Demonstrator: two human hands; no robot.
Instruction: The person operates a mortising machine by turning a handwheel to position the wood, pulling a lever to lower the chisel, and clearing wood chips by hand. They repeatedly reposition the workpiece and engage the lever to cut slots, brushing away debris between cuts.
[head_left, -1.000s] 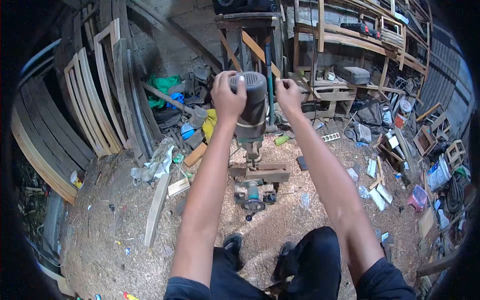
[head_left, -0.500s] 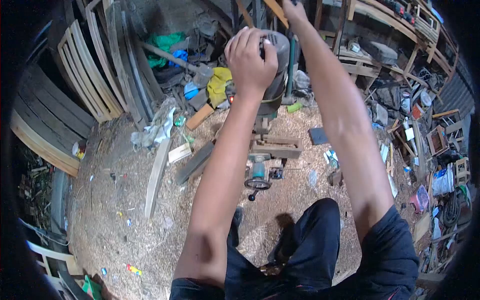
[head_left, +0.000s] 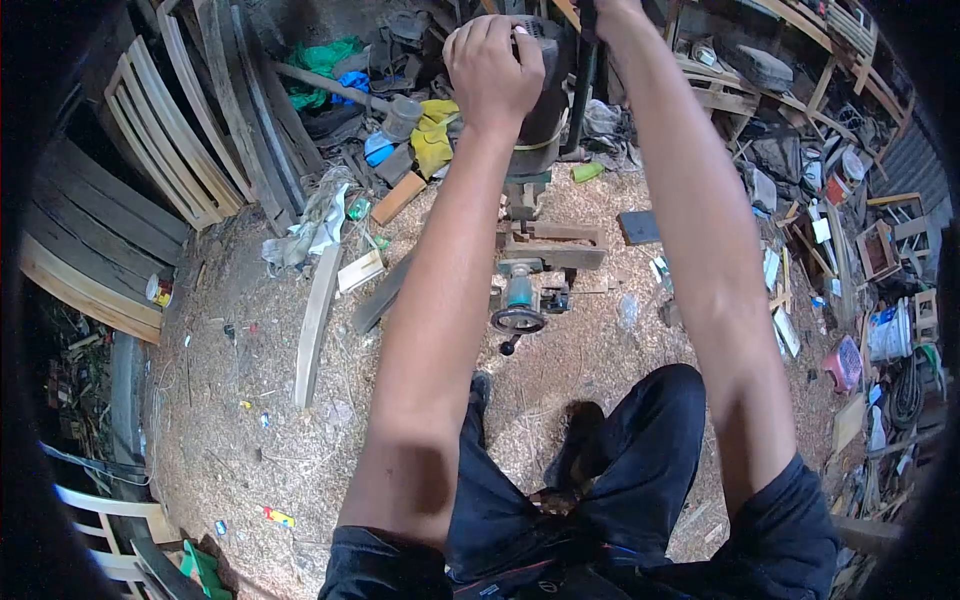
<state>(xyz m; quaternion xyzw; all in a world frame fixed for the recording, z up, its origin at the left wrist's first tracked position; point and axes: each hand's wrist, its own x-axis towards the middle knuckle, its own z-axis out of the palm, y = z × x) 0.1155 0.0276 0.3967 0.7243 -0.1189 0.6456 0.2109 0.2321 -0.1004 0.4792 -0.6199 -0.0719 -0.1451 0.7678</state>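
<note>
A mortising machine with a dark cylindrical motor housing [head_left: 545, 115] stands before me. My left hand [head_left: 495, 75] is curled over the top of the housing, its thumb along the near side. At the upper edge of the view, my right hand [head_left: 617, 15] closes round a black lever [head_left: 584, 85]; its fingers are partly cut off. Below the motor, a wooden piece [head_left: 582, 257] with a long slot sits on the machine, wood chips around it. Lower down is the handwheel [head_left: 518, 320] with a black knob.
Wood chips cover the floor [head_left: 280, 380]. To the left lie a long board [head_left: 318, 330] and a short block [head_left: 360, 271]; curved slatted wooden frames [head_left: 165, 130] lean behind. A dark flat block [head_left: 638, 227] lies right of the machine. Wood scraps and a pink basket [head_left: 843, 363] clutter the right side.
The view has tipped, so the machine and floor sit higher in it. My right hand still grips the lever, which now shows as a long dark bar. My left hand stays on the housing.
</note>
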